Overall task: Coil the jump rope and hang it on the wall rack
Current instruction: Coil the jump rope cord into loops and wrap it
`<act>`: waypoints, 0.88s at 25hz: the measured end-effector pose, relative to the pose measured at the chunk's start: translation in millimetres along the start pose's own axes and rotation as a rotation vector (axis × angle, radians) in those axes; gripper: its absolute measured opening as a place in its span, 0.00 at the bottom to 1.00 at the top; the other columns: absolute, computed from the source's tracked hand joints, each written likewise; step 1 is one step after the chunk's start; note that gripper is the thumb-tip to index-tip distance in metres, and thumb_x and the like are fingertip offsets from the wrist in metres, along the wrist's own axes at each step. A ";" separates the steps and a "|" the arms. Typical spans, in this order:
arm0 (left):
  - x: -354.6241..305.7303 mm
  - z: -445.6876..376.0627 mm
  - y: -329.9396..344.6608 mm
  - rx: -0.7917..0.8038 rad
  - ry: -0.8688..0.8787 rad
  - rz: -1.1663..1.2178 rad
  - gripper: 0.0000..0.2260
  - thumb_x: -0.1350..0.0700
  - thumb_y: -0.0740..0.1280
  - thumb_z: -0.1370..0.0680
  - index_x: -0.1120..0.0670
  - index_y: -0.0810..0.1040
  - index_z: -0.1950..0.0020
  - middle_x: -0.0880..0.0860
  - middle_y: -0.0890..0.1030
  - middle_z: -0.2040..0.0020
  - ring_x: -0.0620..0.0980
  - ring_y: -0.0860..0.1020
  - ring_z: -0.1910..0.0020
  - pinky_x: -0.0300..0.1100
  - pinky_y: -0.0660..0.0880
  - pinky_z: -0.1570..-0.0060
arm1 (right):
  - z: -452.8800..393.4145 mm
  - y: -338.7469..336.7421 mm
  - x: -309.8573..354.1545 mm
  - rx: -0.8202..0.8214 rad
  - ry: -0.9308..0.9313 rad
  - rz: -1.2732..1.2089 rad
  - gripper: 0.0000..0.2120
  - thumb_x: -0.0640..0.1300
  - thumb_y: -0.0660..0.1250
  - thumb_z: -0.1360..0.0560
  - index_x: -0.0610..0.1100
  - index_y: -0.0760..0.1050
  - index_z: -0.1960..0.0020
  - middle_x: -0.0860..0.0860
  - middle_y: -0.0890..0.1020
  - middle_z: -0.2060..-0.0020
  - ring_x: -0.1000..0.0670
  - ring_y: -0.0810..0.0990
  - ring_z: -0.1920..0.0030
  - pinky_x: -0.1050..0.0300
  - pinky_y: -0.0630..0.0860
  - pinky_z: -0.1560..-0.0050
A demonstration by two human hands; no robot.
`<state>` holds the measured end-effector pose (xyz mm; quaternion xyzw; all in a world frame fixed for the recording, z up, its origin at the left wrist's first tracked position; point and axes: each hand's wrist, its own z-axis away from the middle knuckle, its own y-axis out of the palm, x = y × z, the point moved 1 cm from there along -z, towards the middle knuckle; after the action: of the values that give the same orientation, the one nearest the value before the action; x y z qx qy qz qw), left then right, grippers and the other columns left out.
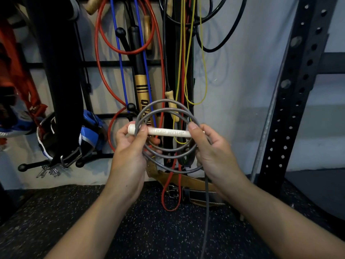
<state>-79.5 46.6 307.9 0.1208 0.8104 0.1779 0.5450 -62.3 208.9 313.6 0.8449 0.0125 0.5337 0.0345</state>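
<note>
A grey jump rope [169, 109] is wound into several loops in front of me. Its pale wooden handle [168, 133] lies level across the loops. My left hand [130, 146] pinches the handle's left end together with the loops. My right hand [211, 146] grips the handle's right end and the loops there. A loose length of grey rope [206, 212] hangs down from my right hand toward the floor. The black wall rack [112, 63] with ball-tipped pegs [131, 107] stands right behind the coil.
Red, blue, yellow and black ropes [99, 53] hang on the rack, with a black-and-gold bat [142, 90]. A black belt [61, 90] and blue gear hang left. A brown leather belt [190, 181] lies on the speckled floor. A perforated black upright [291, 90] stands right.
</note>
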 end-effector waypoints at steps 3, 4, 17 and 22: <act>-0.4 0.5 -5.1 0.053 -0.060 -0.058 0.11 0.56 0.61 0.15 0.55 0.73 0.33 0.48 0.85 0.64 0.49 0.83 0.58 0.49 0.79 0.47 | -2.2 -0.5 3.5 0.046 0.049 -0.061 0.12 0.48 0.62 0.17 0.39 0.76 0.49 0.45 0.82 0.67 0.61 0.72 0.81 0.70 0.67 0.77; 0.2 -1.2 -7.3 0.058 -0.086 -0.055 0.10 0.56 0.61 0.15 0.55 0.75 0.35 0.49 0.86 0.65 0.50 0.83 0.58 0.50 0.80 0.46 | -3.4 -1.0 3.6 0.049 0.055 -0.075 0.11 0.48 0.63 0.17 0.39 0.75 0.49 0.43 0.81 0.67 0.60 0.71 0.81 0.71 0.66 0.78; -38.8 -8.1 -4.5 0.622 0.265 -0.966 0.31 0.49 0.78 0.29 0.35 0.68 0.31 0.32 0.80 0.38 0.30 0.76 0.38 0.29 0.71 0.40 | -25.4 -15.2 26.1 0.496 -0.084 0.580 0.11 0.53 0.70 0.21 0.46 0.73 0.52 0.55 0.82 0.66 0.51 0.79 0.66 0.51 0.76 0.62; -37.1 1.0 9.1 0.727 0.254 -0.975 0.35 0.38 0.69 0.32 0.32 0.59 0.26 0.37 0.86 0.51 0.40 0.85 0.54 0.36 0.79 0.51 | -22.2 -14.2 26.4 0.563 -0.035 0.607 0.21 0.66 0.68 0.28 0.55 0.67 0.45 0.44 0.88 0.56 0.45 0.87 0.55 0.35 0.82 0.47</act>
<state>-64.6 40.6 342.6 -0.1076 0.8396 -0.3658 0.3869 -70.7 225.6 345.9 0.7957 -0.0923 0.4809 -0.3566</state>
